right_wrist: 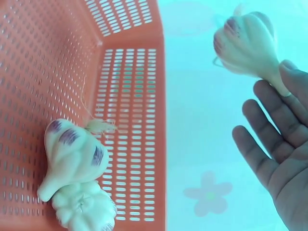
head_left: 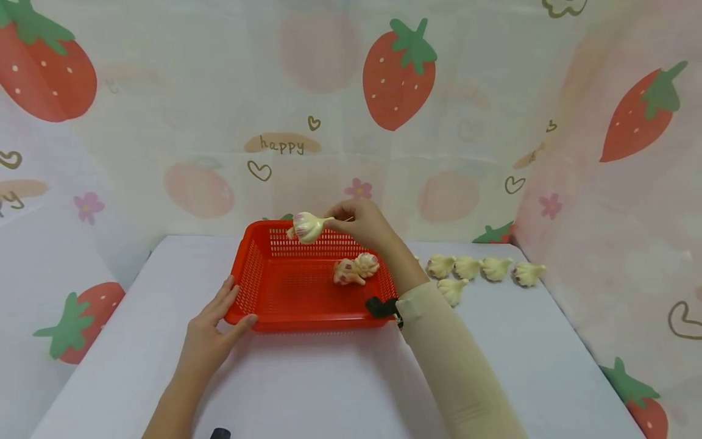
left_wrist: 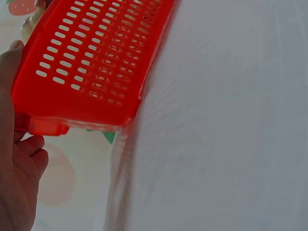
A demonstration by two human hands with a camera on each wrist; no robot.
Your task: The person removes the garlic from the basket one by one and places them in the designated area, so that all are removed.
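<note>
Slotted plastic basket (head_left: 296, 299) holds ridged garlic bulbs (head_left: 345, 272). Left hand (head_left: 211, 335) grips its rim (head_left: 323, 324); right hand (head_left: 364, 225) pinches another bulb (head_left: 308, 228).

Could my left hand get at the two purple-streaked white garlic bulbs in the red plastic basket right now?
Probably yes: the basket is open-topped and nothing covers the two garlic bulbs, though your left hand would have to release its near-left corner.

One red basket (head_left: 312, 324), two hands (head_left: 211, 332) (head_left: 363, 224); garlic: one held bulb (head_left: 307, 228), two bulbs inside (head_left: 347, 272), five loose bulbs (head_left: 495, 269) on the counter (head_left: 329, 384), a sixth (head_left: 417, 259) partly hidden
</note>
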